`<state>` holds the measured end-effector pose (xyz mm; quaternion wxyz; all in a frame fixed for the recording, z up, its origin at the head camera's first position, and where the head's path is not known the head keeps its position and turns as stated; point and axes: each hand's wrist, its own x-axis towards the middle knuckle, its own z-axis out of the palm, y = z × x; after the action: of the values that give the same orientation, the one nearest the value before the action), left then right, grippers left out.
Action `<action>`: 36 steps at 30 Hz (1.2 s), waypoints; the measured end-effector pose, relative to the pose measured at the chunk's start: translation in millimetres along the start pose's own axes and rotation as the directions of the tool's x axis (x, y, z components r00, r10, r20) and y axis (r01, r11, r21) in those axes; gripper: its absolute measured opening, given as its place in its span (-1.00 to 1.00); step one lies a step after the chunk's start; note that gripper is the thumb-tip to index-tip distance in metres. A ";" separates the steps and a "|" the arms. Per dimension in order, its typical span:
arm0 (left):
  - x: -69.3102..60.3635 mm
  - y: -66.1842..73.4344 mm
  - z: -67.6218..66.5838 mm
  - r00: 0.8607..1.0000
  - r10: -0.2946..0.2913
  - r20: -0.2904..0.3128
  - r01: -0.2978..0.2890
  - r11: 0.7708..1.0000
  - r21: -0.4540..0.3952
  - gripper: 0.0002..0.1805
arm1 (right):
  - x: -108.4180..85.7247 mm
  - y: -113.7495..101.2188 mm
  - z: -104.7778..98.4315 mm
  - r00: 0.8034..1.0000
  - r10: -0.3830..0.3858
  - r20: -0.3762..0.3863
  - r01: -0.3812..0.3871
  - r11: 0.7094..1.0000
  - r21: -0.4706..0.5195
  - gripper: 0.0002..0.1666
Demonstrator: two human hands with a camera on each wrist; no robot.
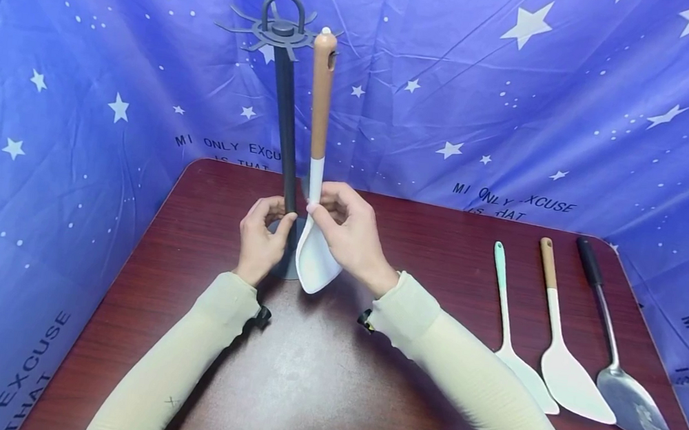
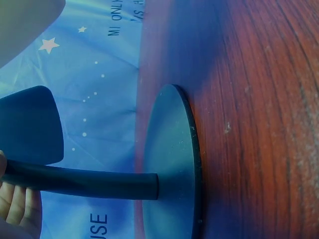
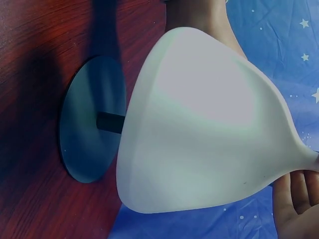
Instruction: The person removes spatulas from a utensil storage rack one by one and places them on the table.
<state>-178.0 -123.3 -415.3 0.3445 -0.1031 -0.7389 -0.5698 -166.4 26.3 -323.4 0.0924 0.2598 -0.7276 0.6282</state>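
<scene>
A dark utensil stand (image 1: 286, 112) rises from a round base, with a ring of hooks at its top. Low on its pole, my left hand (image 1: 264, 235) holds it between thumb and fingers. My right hand (image 1: 352, 233) pinches the neck of a white spatula (image 1: 321, 95) with a wood-coloured handle. This spatula is upright, handle end up beside the hooks, its white blade (image 3: 204, 124) facing down in front of the base. Whether it touches a hook cannot be told. Behind the pole, the left wrist view shows a dark flat blade (image 2: 32, 127), its handle out of sight.
On the table's right side lie a mint-handled spatula (image 1: 500, 278), a white spatula with a wooden handle (image 1: 574, 382) and a metal turner with a black handle (image 1: 632, 402). My right sleeve partly covers the mint one. A blue star-patterned curtain (image 1: 392, 109) surrounds the table.
</scene>
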 end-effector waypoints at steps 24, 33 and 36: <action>-0.5 2.3 -1.1 1.000 -0.002 0.003 0.002 1.000 0.013 -0.81 | -4.8 0.1 -12.5 0.998 -0.049 -0.050 0.049 0.999 -0.003 -0.81; -0.5 1.3 -0.1 1.000 -0.007 -0.002 0.007 1.000 0.011 -0.82 | -11.2 2.8 -29.7 0.997 -0.028 -0.074 0.026 0.999 -0.018 -0.84; -0.3 0.4 -0.3 1.000 -0.003 -0.004 0.003 1.000 -0.004 -0.82 | -13.8 3.9 -37.3 0.996 -0.018 -0.084 0.016 1.000 -0.026 -0.84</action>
<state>-177.4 -123.3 -415.2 0.3450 -0.1013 -0.7373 -0.5719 -163.8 66.1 -325.9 0.1316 0.2379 -0.7288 0.6284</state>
